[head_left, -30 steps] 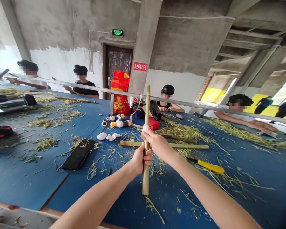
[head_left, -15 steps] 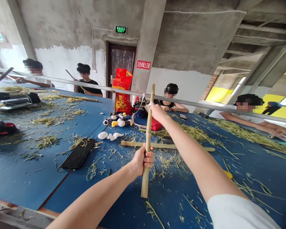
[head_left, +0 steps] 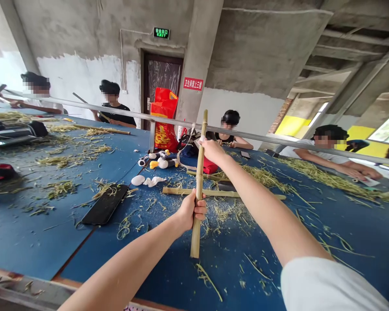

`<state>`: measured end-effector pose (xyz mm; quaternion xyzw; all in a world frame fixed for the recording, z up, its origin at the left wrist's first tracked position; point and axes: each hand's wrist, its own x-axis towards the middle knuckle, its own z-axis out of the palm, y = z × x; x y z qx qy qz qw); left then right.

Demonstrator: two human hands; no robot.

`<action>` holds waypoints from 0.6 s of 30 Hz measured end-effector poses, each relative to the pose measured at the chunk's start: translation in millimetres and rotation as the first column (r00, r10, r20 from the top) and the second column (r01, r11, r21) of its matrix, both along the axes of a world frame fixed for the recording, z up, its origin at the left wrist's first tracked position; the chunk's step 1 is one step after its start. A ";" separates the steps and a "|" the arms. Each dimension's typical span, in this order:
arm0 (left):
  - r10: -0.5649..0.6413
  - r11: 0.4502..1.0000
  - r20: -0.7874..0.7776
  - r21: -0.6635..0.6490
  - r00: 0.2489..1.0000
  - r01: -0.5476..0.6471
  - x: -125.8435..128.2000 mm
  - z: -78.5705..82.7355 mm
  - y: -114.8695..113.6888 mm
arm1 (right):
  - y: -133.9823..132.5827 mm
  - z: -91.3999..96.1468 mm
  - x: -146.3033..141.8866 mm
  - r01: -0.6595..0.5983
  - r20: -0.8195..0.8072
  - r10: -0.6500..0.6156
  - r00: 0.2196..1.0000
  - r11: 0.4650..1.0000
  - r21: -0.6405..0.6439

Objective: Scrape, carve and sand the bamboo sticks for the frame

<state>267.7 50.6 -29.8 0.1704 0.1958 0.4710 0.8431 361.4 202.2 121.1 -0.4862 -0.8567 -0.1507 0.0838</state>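
Note:
An upright bamboo pole stands in front of me, its lower end hanging just above the blue table. My left hand is closed around its lower half. My right hand reaches high along it, with the fingertips on the pole near its top. A white strip shows at those fingers. Behind the pole, a second bamboo length lies flat across the table. Pale bamboo shavings are scattered beneath my hands. My right arm hides the area to its right.
A black phone lies left of my hands. Beyond stand white toy figures and a red-and-yellow bag. A metal rail crosses the view. Several co-workers sit at the far side among shaving piles.
My right hand has moved from the pole's middle up towards its top, bringing my white sleeve into view. My arm now hides the yellow-handled knife. My left hand stays on the pole.

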 end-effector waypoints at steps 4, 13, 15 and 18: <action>0.037 0.999 -0.046 0.005 0.998 -0.037 1.8 2.1 -1.3 | -73.5 -51.0 16.2 -0.124 0.050 0.122 0.991 0.991 0.053; 0.116 0.979 -0.126 0.182 0.985 -0.093 4.5 4.4 -5.6 | -128.0 -79.1 66.3 -0.228 -0.359 0.216 0.908 0.974 0.009; 0.074 0.979 -0.136 0.197 0.988 -0.046 2.1 7.0 -5.7 | -134.2 -84.4 78.3 -0.104 -0.446 0.097 0.890 0.995 0.008; 0.083 0.970 -0.234 0.244 0.969 -0.025 2.2 9.8 -6.4 | -146.0 -95.8 94.5 0.063 -0.529 -0.070 0.846 0.998 -0.032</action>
